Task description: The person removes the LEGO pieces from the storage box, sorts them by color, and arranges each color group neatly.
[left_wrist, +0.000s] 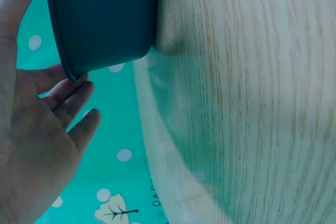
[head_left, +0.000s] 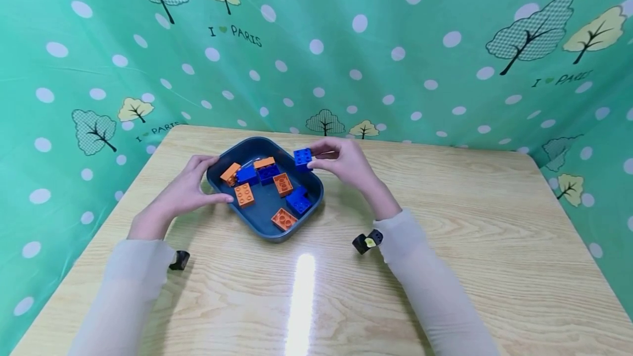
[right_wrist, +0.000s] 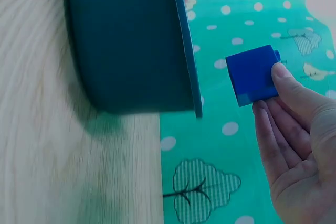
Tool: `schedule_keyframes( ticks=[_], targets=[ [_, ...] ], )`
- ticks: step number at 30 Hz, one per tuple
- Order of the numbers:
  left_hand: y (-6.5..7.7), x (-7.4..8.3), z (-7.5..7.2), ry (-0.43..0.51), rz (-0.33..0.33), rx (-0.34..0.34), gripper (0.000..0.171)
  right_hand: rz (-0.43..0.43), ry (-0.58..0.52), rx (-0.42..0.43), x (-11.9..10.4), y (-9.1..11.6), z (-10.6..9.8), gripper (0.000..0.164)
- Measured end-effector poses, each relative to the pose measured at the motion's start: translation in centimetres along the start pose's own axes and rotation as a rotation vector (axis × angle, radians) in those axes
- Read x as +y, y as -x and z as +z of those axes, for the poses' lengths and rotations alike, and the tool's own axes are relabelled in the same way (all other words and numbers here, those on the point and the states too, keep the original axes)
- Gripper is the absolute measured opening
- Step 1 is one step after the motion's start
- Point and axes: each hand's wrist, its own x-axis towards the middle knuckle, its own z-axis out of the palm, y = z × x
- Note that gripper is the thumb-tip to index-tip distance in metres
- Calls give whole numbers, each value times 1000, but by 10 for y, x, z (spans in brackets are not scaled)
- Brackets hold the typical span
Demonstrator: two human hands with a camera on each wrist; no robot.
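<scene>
My left hand [head_left: 184, 191] holds the left corner of a dark blue plastic tub [head_left: 262, 209], thumb along the near rim and fingers at the far rim. The left wrist view shows those fingertips bent at the tub's rim [left_wrist: 73, 74]. With thumb and fingertips, my right hand [head_left: 346, 163] pinches a blue toy building brick [head_left: 302, 159] over the tub's right rim. The right wrist view has this brick [right_wrist: 252, 76] raised beyond the rim. Several orange bricks [head_left: 244, 195] and blue bricks [head_left: 299, 202] lie loose inside the tub, some on their sides.
The tub stands on a light wooden table [head_left: 470, 246], near its back edge. Behind and beside the table hangs a green dotted cloth [head_left: 395, 87] with tree prints. Small black devices [head_left: 368, 242] sit at both wrists.
</scene>
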Motion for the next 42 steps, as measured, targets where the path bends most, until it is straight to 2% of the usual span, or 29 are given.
schedule_keyframes(
  ticks=[8, 18, 42],
  targets=[
    [0, -1, 1, 0, 5, 4, 113, 11, 14, 77, 12, 4, -20, 30],
    [-1, -1, 1, 3, 3, 9, 113, 64, 65, 126, 31, 9, -40, 33],
    [0, -1, 2, 16, 7, 10, 114, 155, 156, 183, 65, 21, -68, 38]
  ],
)
